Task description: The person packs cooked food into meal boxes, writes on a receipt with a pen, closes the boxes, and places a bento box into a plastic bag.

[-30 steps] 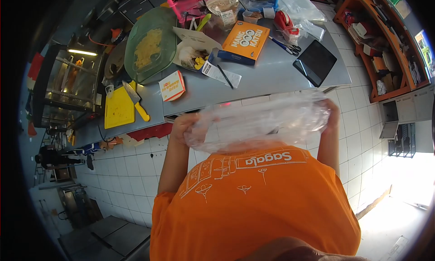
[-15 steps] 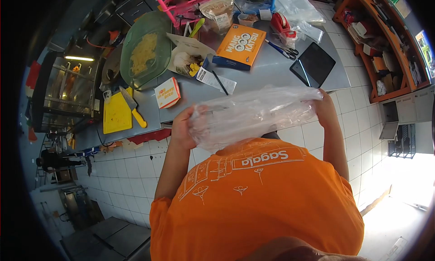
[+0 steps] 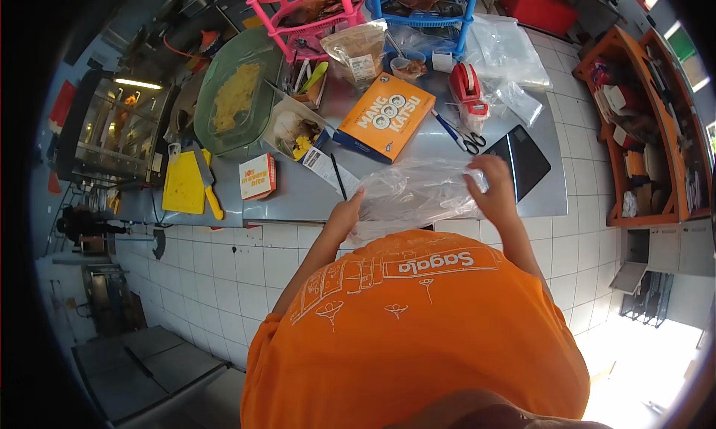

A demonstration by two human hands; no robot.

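A crumpled clear plastic bag (image 3: 414, 194) spans the space between my hands at the table's front edge. My left hand (image 3: 346, 214) is closed on its left end, thumb uppermost. At its right end is my right hand (image 3: 498, 190), thumb and fingers apart in a curve, touching or almost touching the plastic. Just beyond the bag lies an orange box lettered "Mang Katsu" (image 3: 391, 116). A dark pen (image 3: 338, 177) rests on a printed paper slip (image 3: 319, 164) near my left hand. The black tablet (image 3: 522, 164) is close to my right hand.
Scissors (image 3: 471, 140) and a red tape dispenser (image 3: 468, 93) lie at right. An open food box (image 3: 294, 131), a small white-and-orange box (image 3: 258, 177), a green tub (image 3: 257, 127) and a knife (image 3: 212, 190) by a yellow cutting board (image 3: 183, 184) are at left. Pink (image 3: 309, 19) and blue racks (image 3: 425, 19) stand behind.
My hands have come closer together, and the bag between them is less stretched. My left hand moved right; my right hand moved left and its fingers have spread.
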